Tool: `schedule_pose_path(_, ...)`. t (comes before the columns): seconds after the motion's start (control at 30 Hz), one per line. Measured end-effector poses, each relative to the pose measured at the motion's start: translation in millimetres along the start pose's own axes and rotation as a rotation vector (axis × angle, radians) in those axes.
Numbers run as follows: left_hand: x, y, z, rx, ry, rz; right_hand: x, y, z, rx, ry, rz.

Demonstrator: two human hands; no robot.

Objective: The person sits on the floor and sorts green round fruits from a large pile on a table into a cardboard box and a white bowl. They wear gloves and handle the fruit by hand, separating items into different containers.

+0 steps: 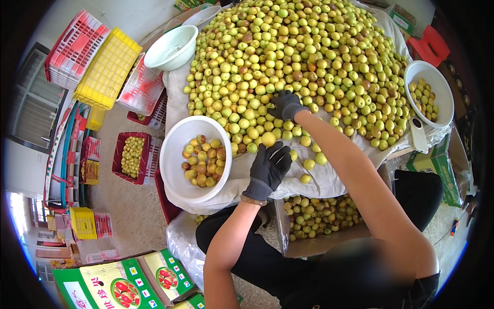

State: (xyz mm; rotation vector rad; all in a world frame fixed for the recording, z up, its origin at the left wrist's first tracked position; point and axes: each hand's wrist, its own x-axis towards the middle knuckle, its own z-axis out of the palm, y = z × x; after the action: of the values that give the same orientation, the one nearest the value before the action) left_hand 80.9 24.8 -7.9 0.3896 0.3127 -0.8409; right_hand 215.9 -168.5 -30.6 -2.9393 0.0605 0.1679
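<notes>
A large heap of green and yellow jujube fruits [308, 58] covers a cloth-topped table. My left hand [269, 166], in a dark glove, is palm up at the heap's near edge, with a yellow fruit [269, 139] at its fingertips; whether it grips the fruit is unclear. My right hand [286, 105], gloved too, reaches into the heap, its fingers among the fruits; what it holds is hidden. Beside my left hand stands a white plastic basin [166, 162] with browner fruits in it. Several loose fruits [309, 164] lie on the cloth [285, 187] below my right forearm.
An open cardboard box [308, 249] of fruits sits below the table edge. A pale green basin [170, 48] stands at back left, another white basin [444, 96] with fruits at right, near a white device [420, 141]. Plastic crates [108, 69] and printed cartons [115, 286] are at left.
</notes>
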Motion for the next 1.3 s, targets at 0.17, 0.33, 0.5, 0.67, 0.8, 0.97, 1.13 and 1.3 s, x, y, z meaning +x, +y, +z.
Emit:
schedule_pose_path(0.17, 15, 20, -45, 0.001, 0.266, 0.123, -47, -8, 10, 0.022, 0.076, -0.224)
schedule_pose_path(0.33, 24, 18, -60, 1.676, 0.684, 0.838, -116, 35, 5, 0.194, 0.22, -0.375)
schedule_pose_path(0.5, 34, 42, -26, 2.093, 0.556, 0.842, -155, 97, -5, 0.302, 0.012, -0.464)
schedule_pose_path(0.67, 50, 58, -42, 2.32, 0.31, 0.425, -123, 73, -37, 0.567, 0.125, -0.213)
schedule_pose_path(0.8, 43, 42, -38, 2.492, 0.127, 0.259, -58, -3, -24, 0.481, -0.048, -0.292)
schedule_pose_path(0.97, 19, 46, -5, 2.103, 0.162, 0.62, -69, -39, 45, 0.04, 0.191, -0.258)
schedule_pose_path(1.13, -46, 153, -34, 2.311, 1.052, 0.676, -144, -26, 52, 0.043, 0.254, -0.427)
schedule_pose_path(1.3, -41, 100, -5, 2.379, 0.93, 1.104, -222, 39, 29, 0.229, 0.299, -0.658)
